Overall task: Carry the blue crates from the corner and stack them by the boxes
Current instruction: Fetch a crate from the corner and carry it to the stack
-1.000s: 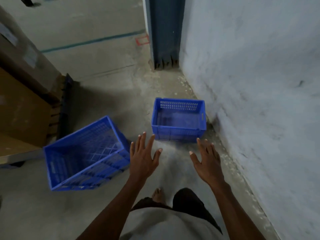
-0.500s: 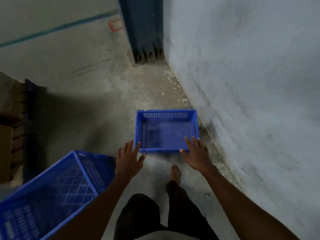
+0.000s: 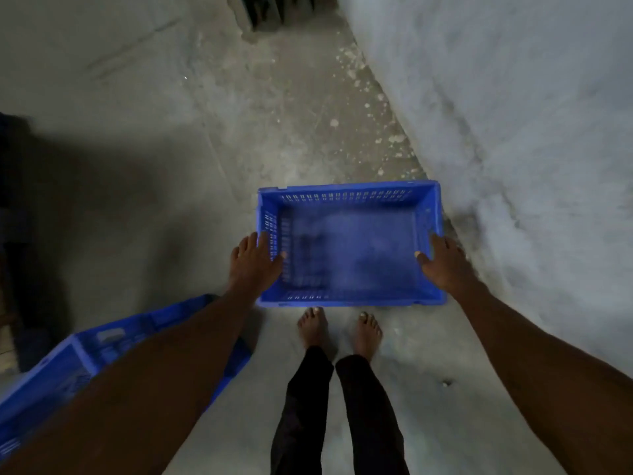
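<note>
Rectangular blue plastic crate, perforated walls, empty, sits upright on the grey concrete floor close beside the rough grey wall, directly ahead of the person's bare feet.

Progress, judged: early in the cycle for this crate. It appears to rest on the floor, not yet lifted; carry and stacking remain. A second blue plastic crate lies at lower left, tilted, partly hidden behind the left forearm; it too looks unstacked. The boxes are not in view.

Left hand: laid over the crate's left short rim, thumb tip inside against the perforated wall, fingers together down the outer side. Fingers curl over the rim; firmness of grip cannot be told.

Right hand: on the right short rim, thumb tip inside, fingers together over the outer edge, same grasp.

Picture blurred; finer finger detail unclear.
</note>
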{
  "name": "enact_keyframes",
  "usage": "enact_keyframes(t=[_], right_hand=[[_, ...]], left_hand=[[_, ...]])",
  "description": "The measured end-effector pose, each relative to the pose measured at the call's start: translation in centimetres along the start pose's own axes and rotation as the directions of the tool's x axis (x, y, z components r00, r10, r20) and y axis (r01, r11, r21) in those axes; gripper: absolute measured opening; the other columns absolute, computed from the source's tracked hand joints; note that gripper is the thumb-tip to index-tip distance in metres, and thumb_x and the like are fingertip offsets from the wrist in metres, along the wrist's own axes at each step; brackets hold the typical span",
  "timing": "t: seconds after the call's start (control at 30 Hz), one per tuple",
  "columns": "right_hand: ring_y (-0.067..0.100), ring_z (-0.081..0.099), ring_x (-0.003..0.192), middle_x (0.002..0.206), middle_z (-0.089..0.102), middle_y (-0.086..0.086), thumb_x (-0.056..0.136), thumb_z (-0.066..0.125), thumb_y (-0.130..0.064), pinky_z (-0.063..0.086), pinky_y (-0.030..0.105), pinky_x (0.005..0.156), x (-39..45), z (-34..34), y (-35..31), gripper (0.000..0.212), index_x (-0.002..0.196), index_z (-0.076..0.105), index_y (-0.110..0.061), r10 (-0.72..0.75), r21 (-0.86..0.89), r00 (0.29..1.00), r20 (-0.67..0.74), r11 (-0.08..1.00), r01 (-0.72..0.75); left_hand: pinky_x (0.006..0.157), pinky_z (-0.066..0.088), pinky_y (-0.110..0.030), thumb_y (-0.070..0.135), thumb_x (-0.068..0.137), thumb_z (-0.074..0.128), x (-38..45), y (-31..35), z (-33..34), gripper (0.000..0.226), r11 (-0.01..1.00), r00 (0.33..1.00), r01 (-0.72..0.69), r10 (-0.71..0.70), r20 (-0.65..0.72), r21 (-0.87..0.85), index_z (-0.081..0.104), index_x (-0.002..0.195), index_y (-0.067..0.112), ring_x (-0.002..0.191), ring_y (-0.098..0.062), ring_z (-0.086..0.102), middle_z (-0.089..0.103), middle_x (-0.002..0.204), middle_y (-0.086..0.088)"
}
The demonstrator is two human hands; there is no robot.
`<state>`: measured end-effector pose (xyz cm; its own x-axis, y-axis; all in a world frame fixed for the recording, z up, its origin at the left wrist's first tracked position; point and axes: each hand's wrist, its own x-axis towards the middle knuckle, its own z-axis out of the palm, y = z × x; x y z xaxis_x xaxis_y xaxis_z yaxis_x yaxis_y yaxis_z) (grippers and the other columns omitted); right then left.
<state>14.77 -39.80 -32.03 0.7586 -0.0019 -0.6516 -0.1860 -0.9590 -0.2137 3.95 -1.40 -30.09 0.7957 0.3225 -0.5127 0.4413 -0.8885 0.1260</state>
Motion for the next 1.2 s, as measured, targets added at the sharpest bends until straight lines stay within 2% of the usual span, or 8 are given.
enact_keyframes(t=[0.13, 0.3, 0.43, 0.5, 0.57, 0.7, 0.9, 1.2], right_hand=[[0.048, 0.032, 0.139, 0.159, 0.022, 0.026, 0.097, 0.055, -0.043, 0.031, 0.055, 0.111, 5.9, 3.6, 1.3, 0.082, 0.155, 0.019, 0.001, 0.144, 0.123, 0.985, -0.090, 0.984, -0.132], [0.047, 0.057, 0.112, 0.122, 0.059, 0.034, 0.104, 0.038, -0.045, 0.043, 0.045, 0.090, 10.1, 5.8, 1.5, 0.056, 0.122, 0.055, 0.006, 0.320, 0.508, 0.918, -0.235, 0.846, -0.165], [0.029, 0.068, 0.063, 0.077, 0.065, 0.016, 0.086, 0.027, -0.081, 0.050, 0.040, 0.060, 11.8, 6.6, 2.5, 0.082, 0.097, 0.065, -0.009, 0.426, 0.732, 0.896, -0.124, 0.649, -0.207], [0.014, 0.058, 0.039, 0.062, 0.060, 0.008, 0.091, 0.034, -0.074, 0.046, 0.028, 0.046, 12.8, 6.5, 3.3, 0.069, 0.089, 0.063, -0.011, 0.420, 0.799, 0.907, -0.015, 0.551, -0.242], [0.015, 0.056, 0.035, 0.053, 0.061, 0.004, 0.096, 0.033, -0.070, 0.046, 0.022, 0.040, 12.9, 5.7, 3.5, 0.065, 0.082, 0.059, -0.012, 0.385, 0.806, 0.919, 0.081, 0.517, -0.288], [0.020, 0.048, 0.039, 0.053, 0.052, 0.006, 0.091, 0.039, -0.076, 0.043, 0.026, 0.041, 12.6, 5.0, 4.1, 0.067, 0.073, 0.056, -0.013, 0.314, 0.823, 0.945, 0.093, 0.509, -0.250], [0.018, 0.039, 0.038, 0.051, 0.045, 0.002, 0.045, 0.054, -0.098, 0.036, 0.025, 0.039, 8.9, 1.6, 3.8, 0.085, 0.068, 0.054, -0.016, 0.230, 0.856, 0.967, 0.109, 0.473, -0.210], [0.018, 0.033, 0.039, 0.051, 0.039, 0.002, 0.059, 0.050, -0.095, 0.034, 0.026, 0.041, -6.4, -14.7, 0.3, 0.080, 0.072, 0.051, -0.016, 0.191, 0.879, 0.981, 0.029, 0.462, -0.116]], left_hand=[[0.108, 0.035, -0.051, 0.049, 0.095, 0.054, 6.5, -1.7, 4.7, 0.061, 0.940, 0.966, 0.259, -0.247, 0.079, -0.221, 0.045, 0.135, 0.004, 0.130, -0.043, 0.044, 0.050, 0.138, -0.023], [0.096, 0.044, -0.050, 0.057, 0.100, 0.043, 10.4, -3.9, 8.8, 0.054, 0.848, 0.956, 0.289, -0.278, 0.091, -0.444, 0.048, 0.115, 0.006, 0.115, -0.041, 0.053, 0.058, 0.118, -0.023], [0.061, 0.050, -0.042, 0.069, 0.097, 0.037, 11.8, -4.3, 10.4, 0.050, 0.483, 0.913, 0.355, -0.362, 0.187, -0.800, 0.048, 0.087, 0.021, 0.053, -0.023, 0.062, 0.060, 0.070, -0.007], [0.053, 0.047, -0.034, 0.061, 0.103, 0.033, 12.6, -4.2, 10.4, 0.053, 0.315, 0.885, 0.414, -0.359, 0.297, -0.854, 0.054, 0.084, 0.016, 0.042, -0.017, 0.054, 0.057, 0.063, -0.009], [0.050, 0.046, -0.030, 0.063, 0.102, 0.032, 12.7, -4.1, 10.2, 0.060, 0.255, 0.873, 0.447, -0.333, 0.356, -0.857, 0.057, 0.082, 0.012, 0.040, -0.018, 0.052, 0.057, 0.059, -0.007], [0.038, 0.037, -0.022, 0.058, 0.104, 0.034, 12.2, -4.2, 9.7, 0.058, 0.307, 0.893, 0.398, -0.345, 0.288, -0.865, 0.053, 0.072, 0.013, 0.032, -0.012, 0.042, 0.048, 0.049, 0.001], [0.039, 0.036, -0.025, 0.062, 0.101, 0.037, 10.1, -4.1, 4.7, 0.057, 0.341, 0.903, 0.380, -0.340, 0.264, -0.860, 0.052, 0.074, 0.015, 0.035, -0.013, 0.037, 0.044, 0.051, 0.002], [0.046, 0.043, -0.029, 0.073, 0.093, 0.041, -0.7, -1.9, -14.6, 0.065, 0.421, 0.970, 0.195, -0.214, 0.112, -0.886, 0.058, 0.080, 0.012, 0.040, -0.017, 0.044, 0.051, 0.057, -0.004]])
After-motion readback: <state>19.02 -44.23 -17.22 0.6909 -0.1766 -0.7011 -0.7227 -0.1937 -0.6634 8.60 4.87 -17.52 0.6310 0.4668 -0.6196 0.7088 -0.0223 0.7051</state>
